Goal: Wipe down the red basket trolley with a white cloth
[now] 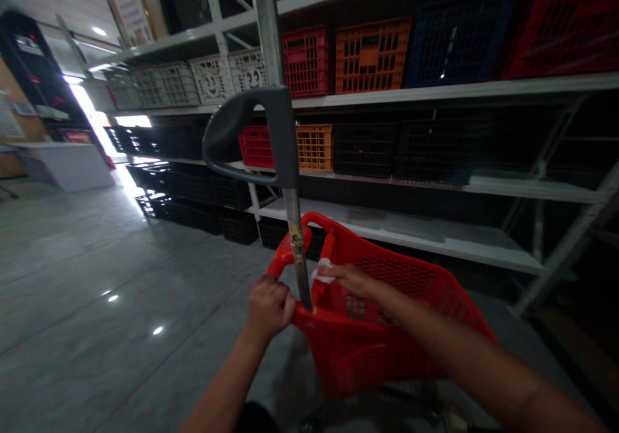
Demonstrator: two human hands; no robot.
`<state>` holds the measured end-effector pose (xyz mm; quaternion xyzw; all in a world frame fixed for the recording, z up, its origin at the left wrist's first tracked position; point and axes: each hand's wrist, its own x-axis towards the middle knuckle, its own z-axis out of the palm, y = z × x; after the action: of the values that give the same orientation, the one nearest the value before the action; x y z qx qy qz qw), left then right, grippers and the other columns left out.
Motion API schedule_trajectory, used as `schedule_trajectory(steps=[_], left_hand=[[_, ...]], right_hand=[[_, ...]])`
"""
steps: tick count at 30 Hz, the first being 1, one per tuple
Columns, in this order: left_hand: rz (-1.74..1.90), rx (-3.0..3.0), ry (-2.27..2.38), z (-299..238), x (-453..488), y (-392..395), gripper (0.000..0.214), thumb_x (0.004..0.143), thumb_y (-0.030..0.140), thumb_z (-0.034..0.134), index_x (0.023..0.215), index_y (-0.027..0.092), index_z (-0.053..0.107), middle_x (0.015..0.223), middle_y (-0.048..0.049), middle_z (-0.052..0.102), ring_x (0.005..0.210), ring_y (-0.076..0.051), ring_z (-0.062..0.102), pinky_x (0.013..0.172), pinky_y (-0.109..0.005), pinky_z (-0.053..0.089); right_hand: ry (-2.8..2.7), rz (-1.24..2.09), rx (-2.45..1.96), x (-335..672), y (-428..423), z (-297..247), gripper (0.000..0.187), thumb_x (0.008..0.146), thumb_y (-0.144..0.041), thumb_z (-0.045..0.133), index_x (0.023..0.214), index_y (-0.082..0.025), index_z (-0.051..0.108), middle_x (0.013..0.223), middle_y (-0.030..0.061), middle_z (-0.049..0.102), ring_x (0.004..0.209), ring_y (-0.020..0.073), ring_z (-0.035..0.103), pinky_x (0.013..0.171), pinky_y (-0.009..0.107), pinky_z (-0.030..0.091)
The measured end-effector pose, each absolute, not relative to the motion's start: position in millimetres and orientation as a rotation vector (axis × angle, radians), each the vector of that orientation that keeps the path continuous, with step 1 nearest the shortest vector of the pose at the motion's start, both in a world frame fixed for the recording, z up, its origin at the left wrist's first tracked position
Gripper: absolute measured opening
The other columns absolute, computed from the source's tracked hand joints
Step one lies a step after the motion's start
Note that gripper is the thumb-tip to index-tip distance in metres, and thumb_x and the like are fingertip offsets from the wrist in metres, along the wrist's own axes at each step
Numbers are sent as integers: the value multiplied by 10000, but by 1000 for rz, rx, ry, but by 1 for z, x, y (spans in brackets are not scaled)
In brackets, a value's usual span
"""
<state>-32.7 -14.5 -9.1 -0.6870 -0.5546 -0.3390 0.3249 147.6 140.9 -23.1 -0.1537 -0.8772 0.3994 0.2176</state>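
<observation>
A red plastic shopping cart [372, 349] stands in front of me, its basket walls pierced with small holes. My left hand [271, 307] is wrapped round the red handle [276, 264] at the cart's near corner. Inside the basket's handle end, my right hand [345, 278] presses a crumpled white cloth or tissue [323, 270] against the red panel. A metal pole [294, 240] with worn yellow marks rises from the cart's rim beside my left hand. It carries a dark grey loop grip [285, 140] higher up.
Behind the cart runs a metal shelf rack [435, 91]. On it sit an orange crate [372, 56], a dark blue crate [459, 43], a yellow crate [314, 147] and several white crates [167, 85]. A white counter [72, 165] stands at the far left on the grey tiled floor [97, 304].
</observation>
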Motion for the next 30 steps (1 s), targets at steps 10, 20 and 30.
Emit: schedule_trajectory(steps=[10, 20, 30], left_hand=[[-803, -1721, -1493, -7, -36, -1, 247, 721, 178, 437, 486, 191, 512, 516, -38, 539, 620, -176, 519, 676, -318, 442], [-773, -1684, -1483, -5, -35, 2, 251, 726, 196, 446, 492, 185, 535, 516, -36, 557, 636, -179, 541, 684, -310, 433], [-660, -1651, -1480, -8, -48, 15, 253, 723, 228, 441, 497, 181, 545, 556, -40, 588, 613, -168, 552, 671, -286, 419]], right_hand=[[-2380, 610, -376, 174, 48, -43, 463, 794, -102, 417, 1243, -184, 496, 1251, 82, 528, 1136, 196, 494, 971, 339, 380], [-2351, 85, -689, 261, 63, -117, 691, 676, 40, 303, 1338, -150, 359, 1328, 110, 437, 1241, 193, 383, 1015, 426, 358], [-2248, 96, -761, 138, 35, -69, 581, 751, -49, 415, 1326, -118, 377, 1331, 98, 441, 1226, 204, 386, 1042, 379, 298]])
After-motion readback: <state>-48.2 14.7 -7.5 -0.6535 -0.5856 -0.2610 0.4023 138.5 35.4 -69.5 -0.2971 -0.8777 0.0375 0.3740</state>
